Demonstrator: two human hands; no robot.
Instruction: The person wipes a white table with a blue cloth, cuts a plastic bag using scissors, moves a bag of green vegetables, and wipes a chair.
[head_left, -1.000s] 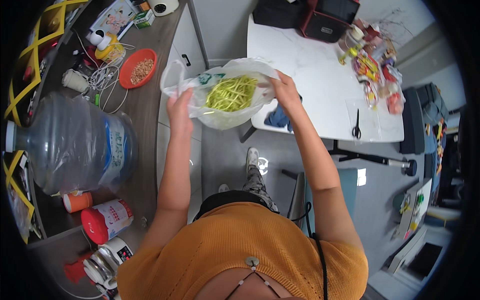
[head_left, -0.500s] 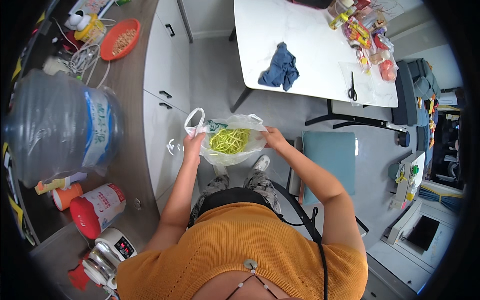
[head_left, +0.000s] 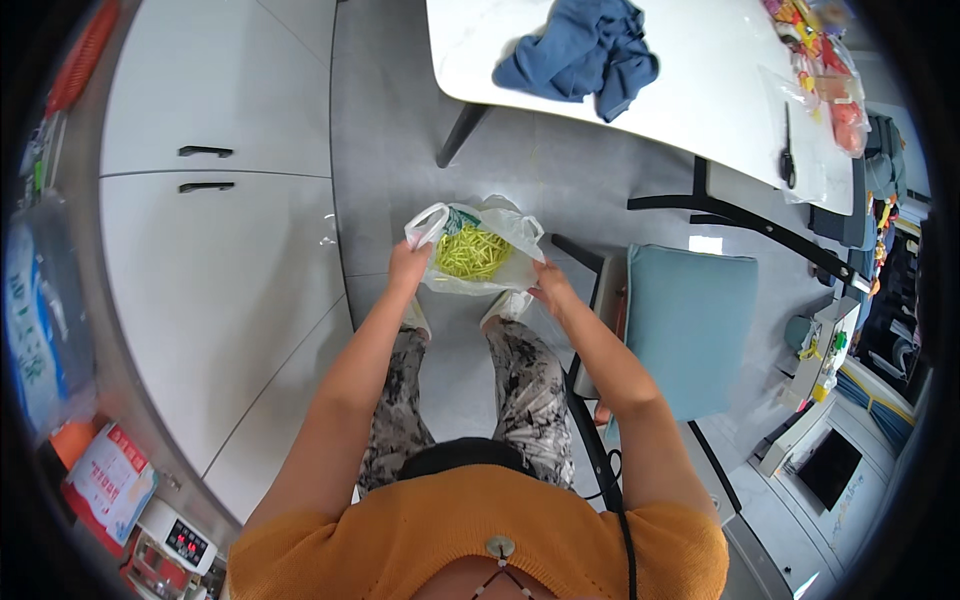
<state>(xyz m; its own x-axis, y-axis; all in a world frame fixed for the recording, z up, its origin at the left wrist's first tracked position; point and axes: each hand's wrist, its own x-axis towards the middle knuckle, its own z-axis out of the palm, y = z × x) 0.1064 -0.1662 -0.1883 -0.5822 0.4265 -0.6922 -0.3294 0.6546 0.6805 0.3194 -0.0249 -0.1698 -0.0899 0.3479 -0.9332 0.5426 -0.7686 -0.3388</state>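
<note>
A white translucent plastic bag (head_left: 505, 272) hangs in front of me above the floor, its mouth spread wide. Inside lies a heap of thin yellow-green vegetable strips (head_left: 472, 252). On the bag's left rim, just below a handle loop, my left hand (head_left: 407, 264) is closed. The opposite rim is gripped by my right hand (head_left: 551, 284), its fingers bent round the plastic. Both forearms reach straight out, and the bag is stretched between the two hands.
White cabinets (head_left: 220, 260) with black handles stand at the left. Ahead is a white table (head_left: 700, 90) bearing a crumpled blue cloth (head_left: 580, 58) and scissors (head_left: 788, 160). A chair with a blue-green cushion (head_left: 690, 330) is at my right. Grey tiles (head_left: 400, 110) cover the floor.
The view has tilted downward and turned, so the cabinets and table sit differently. Both hands keep hold of the bag, which appears slightly farther from my body.
</note>
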